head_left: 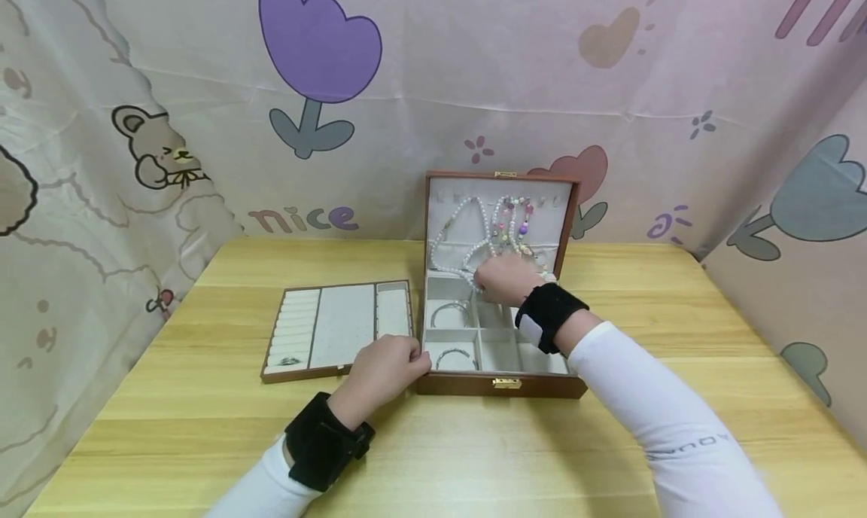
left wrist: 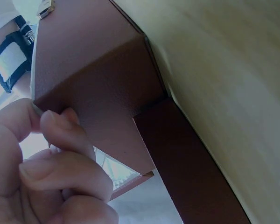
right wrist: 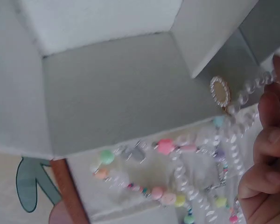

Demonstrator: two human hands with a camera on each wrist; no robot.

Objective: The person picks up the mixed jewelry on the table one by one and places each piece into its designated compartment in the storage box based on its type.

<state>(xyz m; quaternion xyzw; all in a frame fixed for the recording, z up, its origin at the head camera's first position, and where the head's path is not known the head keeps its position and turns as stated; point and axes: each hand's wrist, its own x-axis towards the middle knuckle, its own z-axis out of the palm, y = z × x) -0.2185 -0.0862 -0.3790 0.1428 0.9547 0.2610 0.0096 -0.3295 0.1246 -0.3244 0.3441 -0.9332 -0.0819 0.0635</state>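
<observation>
A brown jewelry box (head_left: 467, 385) stands with its lid raised on the table. Pearl and colored-bead necklaces hang inside the lid. My right hand (head_left: 506, 278), over the back compartments, pinches a strand of a white pearl necklace (right wrist: 244, 99); an oval pearl-rimmed pendant (right wrist: 220, 92) dangles beside it in the right wrist view. At the box's front left corner, my left hand (head_left: 386, 369) holds the rim between thumb and finger. Two silver bracelets lie in the left compartments, the front bracelet (head_left: 455, 351) nearest the left hand. The right hand hides part of the necklaces.
A removable jewelry tray (head_left: 345, 326) lies left of the box, close against it. Rings (head_left: 289, 361) sit in its front left slot. Behind the wooden table (head_left: 474, 458) hangs a printed curtain (head_left: 433, 111).
</observation>
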